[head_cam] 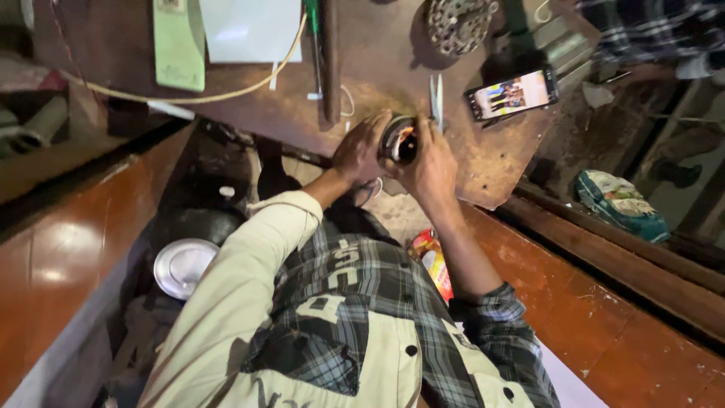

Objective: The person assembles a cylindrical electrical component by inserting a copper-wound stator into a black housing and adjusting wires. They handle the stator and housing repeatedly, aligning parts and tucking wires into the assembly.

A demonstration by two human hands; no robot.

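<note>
Both hands meet over the worn brown bench point(393, 53). The left hand point(361, 147) and the right hand point(430, 170) clasp a round metal part point(399, 141) with copper windings showing inside. A pair of scissors point(436, 98) lies just beyond it, a lit phone point(512, 94) to the right, and another wound metal part point(457, 24) farther back.

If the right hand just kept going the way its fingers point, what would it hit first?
Probably the scissors. The right hand cups the round metal part and points up the wooden table; the scissors lie just beyond its fingertips, though depth is unclear.
</note>
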